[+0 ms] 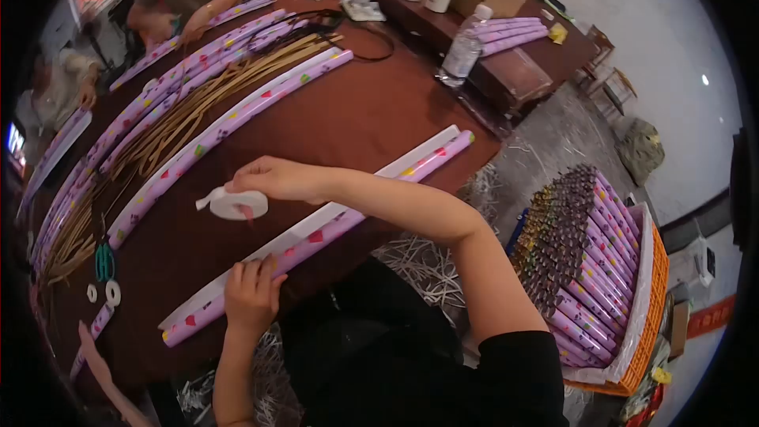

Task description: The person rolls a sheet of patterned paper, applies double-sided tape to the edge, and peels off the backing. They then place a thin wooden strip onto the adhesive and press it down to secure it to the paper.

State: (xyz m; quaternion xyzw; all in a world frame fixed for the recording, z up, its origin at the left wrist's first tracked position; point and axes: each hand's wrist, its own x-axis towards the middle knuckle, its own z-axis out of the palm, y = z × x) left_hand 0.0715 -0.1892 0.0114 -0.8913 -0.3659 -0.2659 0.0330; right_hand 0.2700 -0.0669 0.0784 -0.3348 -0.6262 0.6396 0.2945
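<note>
A partly rolled pink patterned sheet (pixel 316 239) with a white edge lies diagonally on the dark red table (pixel 395 87). Near its lower left part, my left hand (pixel 251 292) rests on it with the fingers spread over the roll. Above the table, to the left of the sheet's middle, my right hand (pixel 265 179) is closed on a white roll of tape (pixel 237 204). A short loose end sticks out at the tape's left side.
Another pink roll (pixel 229 126), brown strips (pixel 182 103) and green scissors (pixel 104 262) lie left. A bottle (pixel 462 51) stands at the back edge. An orange crate (pixel 650 308) of pink rolls is at right. Co-workers' hands (pixel 195 25) are across the table.
</note>
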